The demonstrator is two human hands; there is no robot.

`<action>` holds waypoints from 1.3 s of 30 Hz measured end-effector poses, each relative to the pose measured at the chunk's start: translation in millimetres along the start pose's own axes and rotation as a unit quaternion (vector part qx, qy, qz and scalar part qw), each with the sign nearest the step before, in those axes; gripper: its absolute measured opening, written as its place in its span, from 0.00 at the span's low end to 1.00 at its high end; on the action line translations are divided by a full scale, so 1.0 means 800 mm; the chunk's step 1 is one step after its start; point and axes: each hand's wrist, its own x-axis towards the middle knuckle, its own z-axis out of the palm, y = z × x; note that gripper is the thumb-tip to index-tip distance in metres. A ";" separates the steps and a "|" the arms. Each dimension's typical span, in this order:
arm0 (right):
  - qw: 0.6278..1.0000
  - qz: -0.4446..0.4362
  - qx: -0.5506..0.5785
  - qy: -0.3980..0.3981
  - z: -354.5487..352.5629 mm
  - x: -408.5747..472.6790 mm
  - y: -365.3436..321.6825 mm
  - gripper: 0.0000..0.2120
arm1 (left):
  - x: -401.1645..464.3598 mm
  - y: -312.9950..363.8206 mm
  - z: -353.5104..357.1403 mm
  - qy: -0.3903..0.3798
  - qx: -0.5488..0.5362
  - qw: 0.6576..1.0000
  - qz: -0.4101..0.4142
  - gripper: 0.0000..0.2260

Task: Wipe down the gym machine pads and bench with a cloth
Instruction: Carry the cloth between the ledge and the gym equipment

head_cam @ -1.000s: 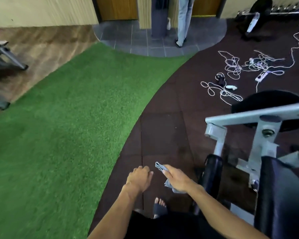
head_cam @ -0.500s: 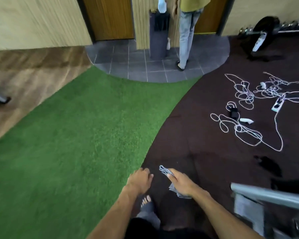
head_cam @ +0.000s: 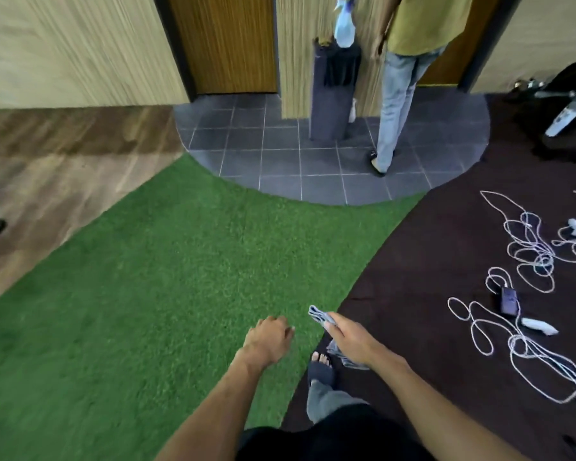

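Machine frame gone; cloth [head_cam: 320, 315] still in right hand [head_cam: 353, 341].

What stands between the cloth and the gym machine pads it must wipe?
This cannot be judged: no machine pad or bench is in view now. The right hand holds the cloth over the edge of green turf and dark mat; the left hand holds nothing.

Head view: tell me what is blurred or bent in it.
Head view: the wood floor and wall panels at left are smeared by motion blur; the door frame leans from wide-angle distortion; the right hand, cloth and white cables stay fairly sharp.
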 end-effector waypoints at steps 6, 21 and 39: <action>0.999 -0.006 -0.035 -0.015 -0.166 0.175 -0.050 0.21 | 0.183 0.046 -0.146 0.014 -0.005 1.000 0.003 0.19; 0.999 0.037 0.020 0.026 -0.437 0.670 -0.169 0.18 | 0.688 0.013 -0.493 -0.004 0.029 0.999 0.028 0.18; 0.994 -0.030 -0.037 0.103 -0.904 1.220 -0.362 0.17 | 1.226 0.091 -1.025 0.122 0.005 0.991 0.047 0.18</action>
